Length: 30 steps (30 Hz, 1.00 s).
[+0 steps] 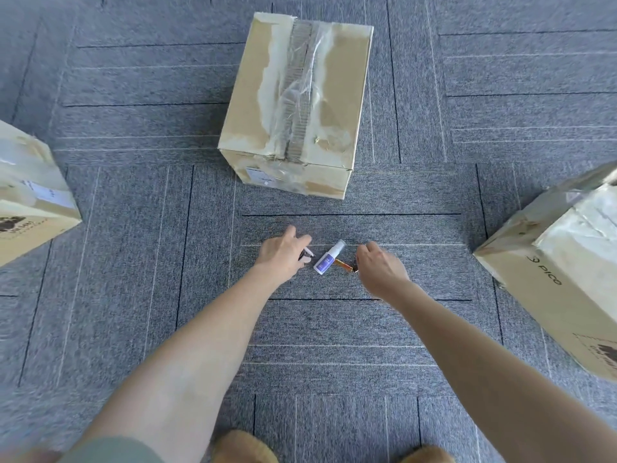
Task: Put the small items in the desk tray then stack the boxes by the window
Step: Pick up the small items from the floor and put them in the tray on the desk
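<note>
Three small items lie on the grey carpet in front of me. A small white spray bottle (pixel 329 257) with a purple label lies in the middle. My left hand (pixel 283 253) is curled over a black and white marker (pixel 306 254) just left of the bottle. My right hand (pixel 379 267) has its fingers bent down at the end of a thin amber and gold tube (pixel 345 265) to the bottle's right. Three taped cardboard boxes stand around: one ahead (pixel 293 105), one at the left edge (pixel 30 198), one at the right (pixel 564 262). No desk tray or window is in view.
The floor is grey carpet tiles (pixel 334 329) with dark seams. Two tan slippers, the left one (pixel 243 447) and the right one (pixel 427 456), show at the bottom edge. Open carpet lies between the boxes.
</note>
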### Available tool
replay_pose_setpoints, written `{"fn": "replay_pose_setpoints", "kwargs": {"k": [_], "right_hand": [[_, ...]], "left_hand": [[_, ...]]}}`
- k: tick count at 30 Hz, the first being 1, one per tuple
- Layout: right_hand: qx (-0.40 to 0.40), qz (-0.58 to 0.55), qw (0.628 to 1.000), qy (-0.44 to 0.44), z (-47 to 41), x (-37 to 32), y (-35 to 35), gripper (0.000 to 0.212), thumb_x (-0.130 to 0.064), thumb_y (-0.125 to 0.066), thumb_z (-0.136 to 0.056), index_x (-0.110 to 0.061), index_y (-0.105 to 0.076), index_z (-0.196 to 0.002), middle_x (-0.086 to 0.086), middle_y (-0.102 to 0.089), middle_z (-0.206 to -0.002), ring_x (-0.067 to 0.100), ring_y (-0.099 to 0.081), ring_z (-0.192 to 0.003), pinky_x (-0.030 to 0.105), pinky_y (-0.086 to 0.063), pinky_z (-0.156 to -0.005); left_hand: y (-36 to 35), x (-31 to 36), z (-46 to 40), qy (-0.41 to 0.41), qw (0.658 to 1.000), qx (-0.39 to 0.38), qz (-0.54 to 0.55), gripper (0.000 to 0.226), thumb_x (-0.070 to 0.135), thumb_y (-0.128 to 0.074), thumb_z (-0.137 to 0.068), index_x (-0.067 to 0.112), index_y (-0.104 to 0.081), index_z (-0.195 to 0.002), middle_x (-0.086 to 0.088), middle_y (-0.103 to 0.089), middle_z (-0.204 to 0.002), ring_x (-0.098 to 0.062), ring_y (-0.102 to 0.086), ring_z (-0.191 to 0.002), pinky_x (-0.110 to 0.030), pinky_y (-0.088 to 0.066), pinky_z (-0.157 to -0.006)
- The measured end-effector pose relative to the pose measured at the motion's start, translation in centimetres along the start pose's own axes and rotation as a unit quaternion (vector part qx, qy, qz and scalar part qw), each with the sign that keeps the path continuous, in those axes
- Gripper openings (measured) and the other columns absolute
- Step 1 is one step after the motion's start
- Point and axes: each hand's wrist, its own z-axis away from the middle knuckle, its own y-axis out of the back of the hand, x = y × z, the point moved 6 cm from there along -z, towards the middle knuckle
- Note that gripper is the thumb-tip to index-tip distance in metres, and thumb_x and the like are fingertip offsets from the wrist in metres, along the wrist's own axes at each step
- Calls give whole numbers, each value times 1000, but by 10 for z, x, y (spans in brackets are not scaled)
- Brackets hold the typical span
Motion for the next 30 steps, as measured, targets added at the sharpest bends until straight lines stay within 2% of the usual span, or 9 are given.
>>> {"fn": "replay_pose_setpoints", "kwargs": {"k": [3,7,10,13,15,19,22,26,30], "right_hand": [[9,28,999,36,-3,-2,-1,25,-27,-38,-105,-9,-51,-117,5,-58,-104,14,-50,-78,29,-49,-75],[-51,58,992,100,-2,0,-15,59,-61,-52,-94,-11,-47,-127,7,-55,-114,13,-52,-85,28,-54,-79],[-87,9,991,105,-2,7,-17,45,-43,-58,-97,-7,-51,-123,10,-53,-123,13,-52,-89,24,-50,-83],[-91,-1,992,92,0,13,-17,35,-34,-48,-103,-4,-53,-120,14,-52,-127,17,-58,-90,27,-51,-86],[-78,-11,994,73,3,11,-15,34,-33,-38,-107,-5,-53,-118,12,-52,-118,14,-53,-80,25,-50,-72],[-48,-53,997,17,0,3,-13,25,-27,-28,-110,-10,-47,-104,4,-52,-89,8,-42,-60,21,-41,-52],[-34,-44,998,-16,-7,-3,-12,26,-29,-29,-110,-10,-47,-108,-2,-48,-71,11,-41,-53,23,-43,-48],[-43,10,999,17,-10,-17,-9,41,-47,-44,-102,-10,-48,-118,-1,-59,-84,13,-54,-62,24,-48,-51],[-71,44,996,19,-10,-23,-14,36,-40,-49,-103,-8,-48,-120,-2,-54,-84,13,-55,-70,26,-48,-63]], "left_hand": [[2,-13,7,52,999,-7,10,55,51,-66,-89,20,-52,-133,-6,-51,-129,-14,-58,-77,-28,-53,-62],[0,-24,18,105,993,-4,43,56,54,-58,-89,13,-52,-127,3,-60,-91,-15,-59,-71,-28,-45,-60],[-3,-26,22,128,989,2,70,49,55,-58,-86,14,-55,-113,5,-57,-80,-14,-58,-68,-27,-43,-60],[-3,-30,20,146,981,-3,126,55,49,-66,-84,10,-54,-119,-1,-58,-97,-18,-59,-83,-30,-47,-67],[-1,-33,20,160,971,-13,180,63,43,-70,-83,7,-49,-130,-6,-61,-108,-23,-64,-93,-32,-52,-73],[1,-32,22,151,969,-44,191,53,41,-72,-85,14,-46,-122,-1,-64,-100,-15,-62,-73,-24,-42,-53],[-5,-30,23,155,972,-51,172,48,48,-71,-83,17,-53,-116,2,-65,-98,-17,-65,-79,-29,-53,-66],[-12,-28,22,146,967,-49,201,40,46,-71,-83,21,-57,-111,3,-67,-100,-18,-66,-83,-30,-54,-72],[-19,-29,24,146,965,-67,209,35,42,-73,-82,19,-60,-105,2,-66,-98,-18,-65,-84,-30,-52,-72]]}}
